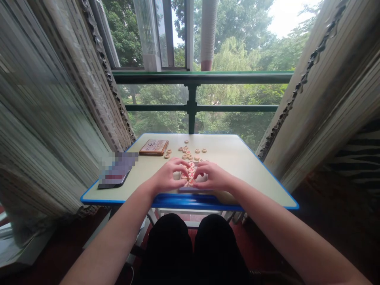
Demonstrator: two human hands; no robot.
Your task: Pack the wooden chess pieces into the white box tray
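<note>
A small white tray (196, 189) holds columns of round wooden Chinese chess pieces (191, 170) with red characters, lying face up near the table's front edge. From the left side my left hand (170, 174) curves round the pieces, its thumb at the front and its fingertips farther back. My right hand (212, 176) bends in from the right, its thumb against the front piece (191, 182) and its fingers curled at the column's side. The two hands grip the pieces from both sides. My fingers hide parts of the tray and some pieces.
Beyond the hands, several loose chess pieces (188, 152) lie scattered on the cream table (243, 174) with its blue edge. A flat box (153, 147) rests at the back left. Nearer on the left is a dark, partly blurred flat object (118, 174). Curtains hang at both sides.
</note>
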